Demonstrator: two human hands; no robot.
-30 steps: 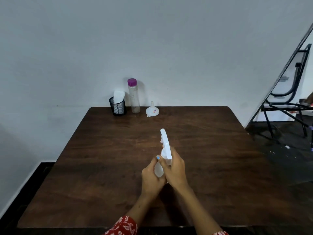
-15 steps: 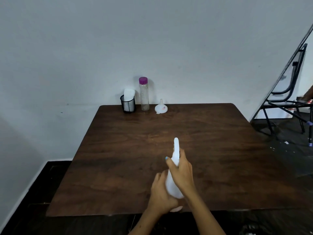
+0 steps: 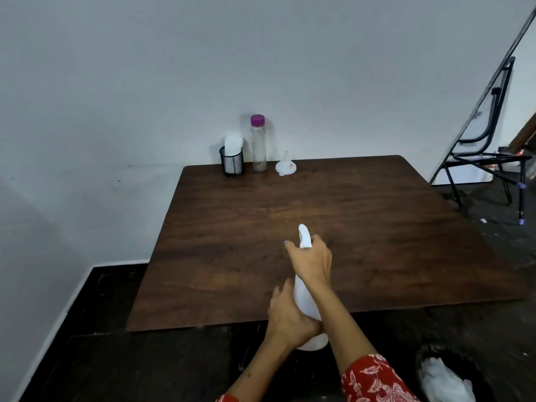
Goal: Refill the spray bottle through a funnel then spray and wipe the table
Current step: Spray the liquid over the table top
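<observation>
White spray bottle point(image 3: 304, 297) held in the air over the near edge of the counter point(image 3: 377, 227), tilted, nozzle end pointing away from the person. Right hand point(image 3: 311, 261) grips the bottle's neck just under the spray head point(image 3: 304, 237), fingers curled round it. Left hand point(image 3: 287, 317) wraps the lower body of the bottle near its base. Bottle base hangs past the counter edge, above the dark floor.

At the far edge of the counter, against the wall: black mesh cup point(image 3: 232, 163) with white paper in it, clear bottle with purple cap point(image 3: 258, 143) just beside it, and a white funnel point(image 3: 285, 166) lying wide end down, spout up, near the clear bottle. All three well apart from the hands.

Red patterned sleeve point(image 3: 374, 378) on the right arm. Black bin with white liner point(image 3: 443, 375) on the floor bottom right. Black metal chair point(image 3: 490, 140) at the right by the wall.
</observation>
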